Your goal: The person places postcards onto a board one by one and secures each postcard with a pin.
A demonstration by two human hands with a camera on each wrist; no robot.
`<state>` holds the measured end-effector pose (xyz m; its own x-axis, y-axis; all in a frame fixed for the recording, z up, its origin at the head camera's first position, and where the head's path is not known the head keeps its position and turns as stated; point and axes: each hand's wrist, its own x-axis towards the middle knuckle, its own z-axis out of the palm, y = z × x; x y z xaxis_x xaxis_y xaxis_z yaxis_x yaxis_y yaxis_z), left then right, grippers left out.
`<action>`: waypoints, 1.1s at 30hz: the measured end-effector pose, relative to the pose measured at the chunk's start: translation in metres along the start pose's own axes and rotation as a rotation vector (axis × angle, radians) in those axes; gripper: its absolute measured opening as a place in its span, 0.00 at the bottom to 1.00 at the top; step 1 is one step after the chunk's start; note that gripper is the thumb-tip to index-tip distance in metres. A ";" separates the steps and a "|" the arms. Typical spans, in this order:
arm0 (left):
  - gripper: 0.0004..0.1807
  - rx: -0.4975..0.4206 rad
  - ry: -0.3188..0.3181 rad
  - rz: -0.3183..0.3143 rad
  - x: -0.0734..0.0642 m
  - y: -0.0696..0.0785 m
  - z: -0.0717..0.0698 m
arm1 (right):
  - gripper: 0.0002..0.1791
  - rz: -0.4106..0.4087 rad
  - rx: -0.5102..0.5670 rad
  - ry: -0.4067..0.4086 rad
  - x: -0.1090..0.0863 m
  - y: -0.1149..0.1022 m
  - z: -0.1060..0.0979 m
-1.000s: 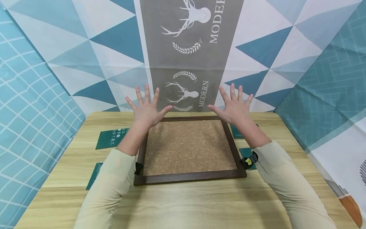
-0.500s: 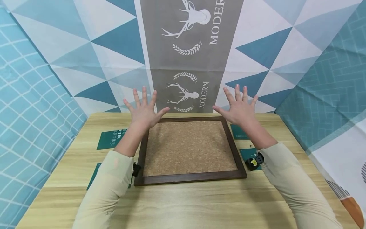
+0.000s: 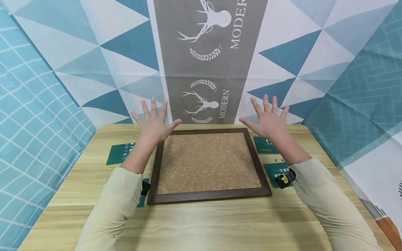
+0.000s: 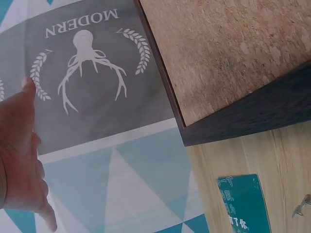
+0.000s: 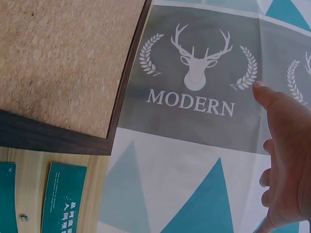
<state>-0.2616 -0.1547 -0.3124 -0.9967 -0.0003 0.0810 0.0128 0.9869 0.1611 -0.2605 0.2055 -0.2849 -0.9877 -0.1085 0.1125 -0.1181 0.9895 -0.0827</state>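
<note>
My left hand [image 3: 152, 127] is raised over the far left corner of a cork board [image 3: 208, 164] in a dark wooden frame, fingers straight and spread. Level with it, my right hand [image 3: 269, 121] is held up beyond the board's far right corner, its fingers likewise splayed. Neither hand touches or holds anything. A green card [image 3: 117, 154] with white writing lies left of the board, and another card [image 3: 143, 198] is partly covered by my left sleeve. To the right lie an upper green card [image 3: 266, 145] and a lower green card [image 3: 275, 171].
Small metal pieces [image 4: 301, 206] lie on the wooden table [image 3: 201, 226] left of the board. A similar small piece [image 5: 23, 217] lies between the right cards. Patterned cloth [image 3: 204, 69] hangs behind the table, with blue sheeting [image 3: 41, 115] along the left side.
Both hands have moved apart: the left slightly to the left, the right to the right, each a little lower. More of the right-hand cards shows. The board has stayed in place.
</note>
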 end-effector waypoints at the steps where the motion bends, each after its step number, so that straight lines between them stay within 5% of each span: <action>1: 0.51 -0.004 0.001 -0.003 0.001 -0.001 0.000 | 0.51 0.000 -0.002 -0.001 0.000 0.001 0.000; 22: 0.47 -0.154 -0.027 -0.008 0.000 -0.022 0.011 | 0.51 -0.005 0.045 -0.062 -0.005 0.032 0.007; 33: 0.44 -0.174 -0.019 0.019 -0.004 -0.028 0.017 | 0.49 -0.010 0.058 -0.012 -0.010 0.050 0.018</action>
<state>-0.2590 -0.1795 -0.3343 -0.9975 0.0230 0.0672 0.0439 0.9438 0.3275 -0.2582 0.2545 -0.3081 -0.9876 -0.1196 0.1020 -0.1332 0.9813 -0.1387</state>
